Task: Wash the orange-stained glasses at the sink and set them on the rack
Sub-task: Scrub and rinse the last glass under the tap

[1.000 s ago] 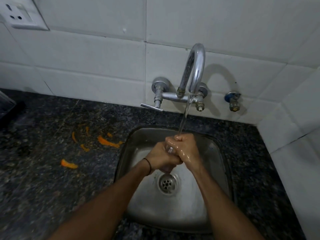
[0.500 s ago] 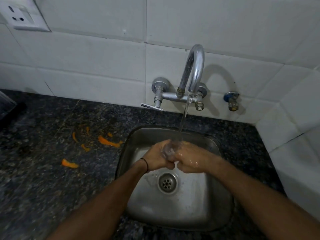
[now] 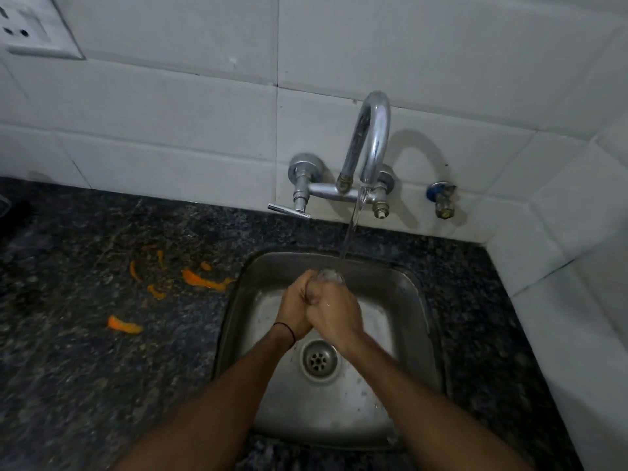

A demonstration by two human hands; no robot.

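Dim scene, soft blur, wide-angle bending at the edges.

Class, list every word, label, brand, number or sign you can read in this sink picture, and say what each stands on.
There is no readable text.
The wall socket, tap, sink and glass show no word, brand or number.
The blue-capped valve is too blurred to tell.
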